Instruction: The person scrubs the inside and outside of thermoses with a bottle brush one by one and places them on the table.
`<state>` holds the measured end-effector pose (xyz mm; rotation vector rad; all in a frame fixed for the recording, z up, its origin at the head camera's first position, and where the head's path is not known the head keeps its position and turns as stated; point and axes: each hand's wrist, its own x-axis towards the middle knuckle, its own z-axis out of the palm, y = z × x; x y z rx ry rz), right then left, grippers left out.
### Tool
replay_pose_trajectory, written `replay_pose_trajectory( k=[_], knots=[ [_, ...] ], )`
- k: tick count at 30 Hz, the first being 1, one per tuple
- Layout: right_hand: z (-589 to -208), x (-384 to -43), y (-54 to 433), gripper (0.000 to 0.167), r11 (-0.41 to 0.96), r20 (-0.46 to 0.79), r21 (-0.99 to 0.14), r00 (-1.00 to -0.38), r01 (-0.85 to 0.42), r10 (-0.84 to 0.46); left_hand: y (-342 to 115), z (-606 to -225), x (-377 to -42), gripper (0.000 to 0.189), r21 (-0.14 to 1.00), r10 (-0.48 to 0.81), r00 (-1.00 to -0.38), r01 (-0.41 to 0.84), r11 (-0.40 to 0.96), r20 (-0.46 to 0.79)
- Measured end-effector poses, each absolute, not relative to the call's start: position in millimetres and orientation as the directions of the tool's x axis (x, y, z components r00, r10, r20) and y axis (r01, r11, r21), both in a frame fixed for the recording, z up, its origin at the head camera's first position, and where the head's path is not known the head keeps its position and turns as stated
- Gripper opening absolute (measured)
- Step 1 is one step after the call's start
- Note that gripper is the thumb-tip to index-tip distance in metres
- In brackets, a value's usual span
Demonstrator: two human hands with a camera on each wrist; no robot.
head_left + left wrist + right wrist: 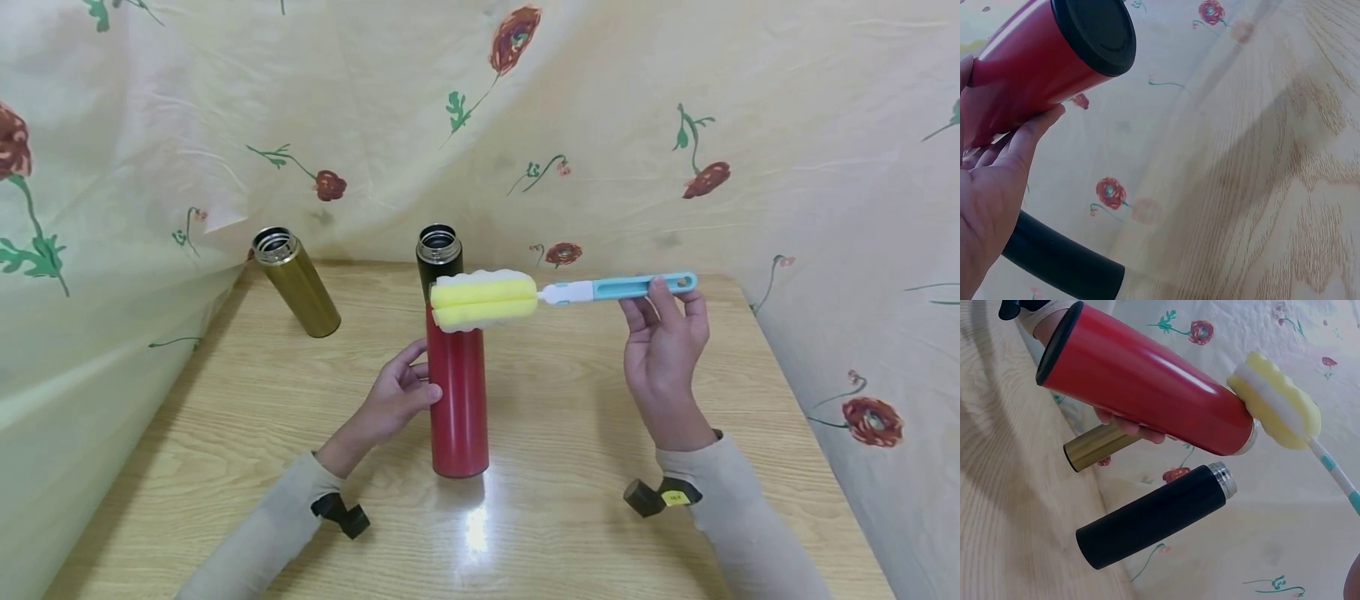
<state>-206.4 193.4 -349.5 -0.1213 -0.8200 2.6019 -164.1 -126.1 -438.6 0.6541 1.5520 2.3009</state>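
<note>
My left hand grips a red thermos flask around its side. Its dark base shows in the left wrist view, raised off the table. Between the fingers and thumb of my right hand is the light blue and white handle of a bottle brush. The brush's yellow and white sponge head lies sideways across the flask's top end in the head view, hiding the mouth. In the right wrist view the sponge is beside the flask's metal rim; whether they touch I cannot tell.
A black thermos flask without a lid stands upright behind the red one. At the back left stands a gold flask, also open at the top. Flower-patterned cloth hangs behind and beside the wooden table.
</note>
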Motion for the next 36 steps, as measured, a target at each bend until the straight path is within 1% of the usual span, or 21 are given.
replay_pose_trajectory(
  k=[9, 15, 26, 36],
  knots=[
    [-359, -197, 194, 0.022, -0.731, -0.003, -0.606, -0.919, -0.312, 0.395, -130, -438, -164, 0.067, 0.930, 0.472, -0.859, 0.009, -0.368, 0.196],
    [-368, -189, 195, 0.023, -0.721, -0.017, -0.633, -0.926, -0.282, 0.377, -133, -435, -165, 0.062, 0.931, 0.457, -0.871, 0.005, -0.364, 0.183],
    [-378, -173, 198, 0.020, -0.704, 0.054, -0.653, -0.944, -0.281, 0.327, -141, -435, -167, 0.058, 0.928, 0.419, -0.891, 0.008, -0.372, 0.176],
    [-386, -161, 200, 0.019, -0.684, 0.038, -0.692, -0.957, -0.233, 0.288, -146, -437, -171, 0.056, 0.909, 0.413, -0.883, 0.034, -0.416, 0.222]
  ],
)
